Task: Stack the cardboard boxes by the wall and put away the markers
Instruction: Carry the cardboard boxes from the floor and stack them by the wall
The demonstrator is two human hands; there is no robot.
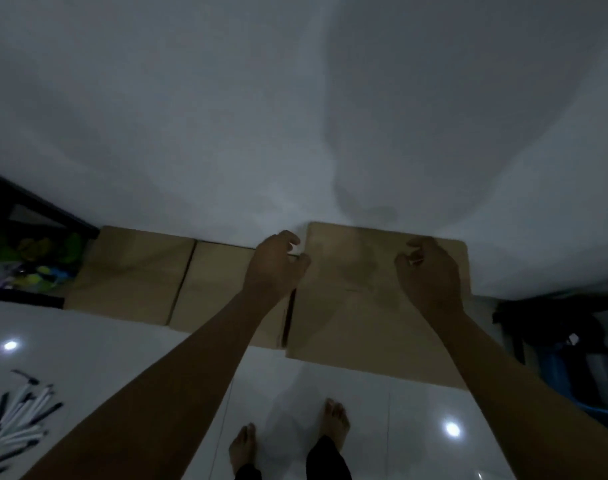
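Observation:
Three brown cardboard boxes stand in a row against the white wall. The right box [364, 306] is the tallest and nearest to me. A middle box [219, 289] and a left box [132, 271] sit lower beside it. My left hand [274, 265] hovers at the right box's upper left corner, fingers curled and apart. Above that box's top, near its far right corner, my right hand [430, 271] has loosely curled fingers and holds nothing I can make out. A pile of black and white markers [21, 417] lies on the floor at the lower left.
A dark shelf [28, 251] with colourful items stands left of the boxes. A dark bag with blue parts [565, 348] lies at the right. The floor is glossy white tile [122, 358]. My bare feet [333, 420] stand just in front of the right box.

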